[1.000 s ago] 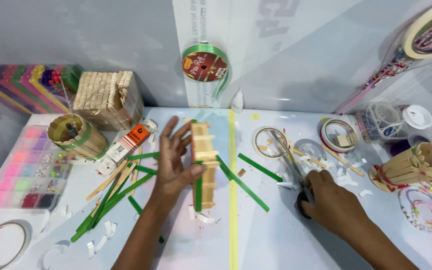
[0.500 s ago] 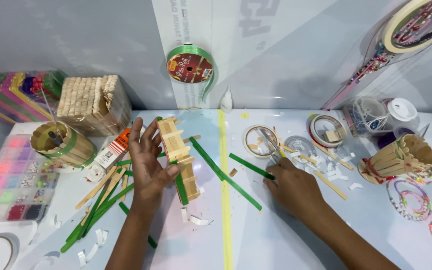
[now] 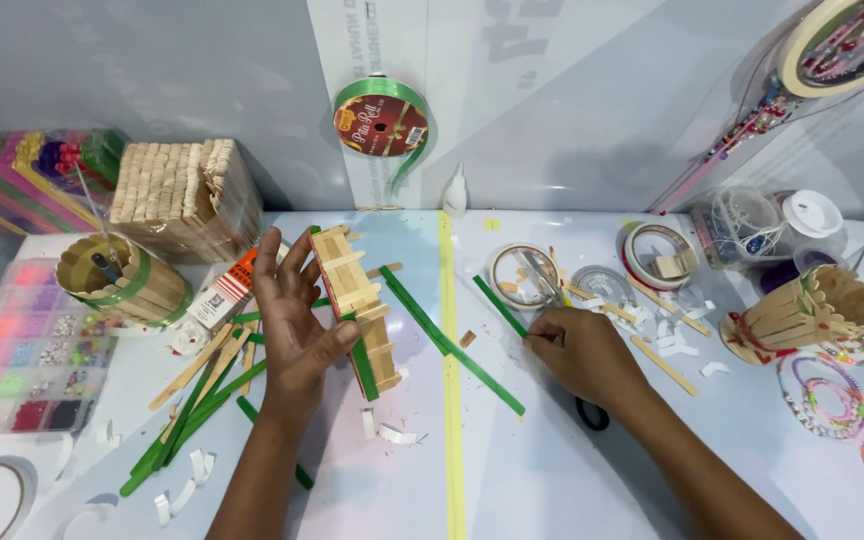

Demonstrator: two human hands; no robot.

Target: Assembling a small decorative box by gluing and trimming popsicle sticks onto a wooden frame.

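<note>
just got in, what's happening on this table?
A person is doing craft work with ice-cream sticks. The left hand holds a stick panel on edge, with a green strip across it. The right hand rests on the table, fingertips at the end of a loose green strip. More sticks and green strips lie at the left.

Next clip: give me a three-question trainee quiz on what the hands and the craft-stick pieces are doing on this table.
1. True or false: the left hand steadies a wooden stick frame standing on its edge.
2. What is the right hand touching? A) a green strip B) the glue bottle C) the bead box
3. Fill in: the round stick cup at the left is wrapped with a ____ band.

Key: 1 true; 2 A; 3 green.
</note>
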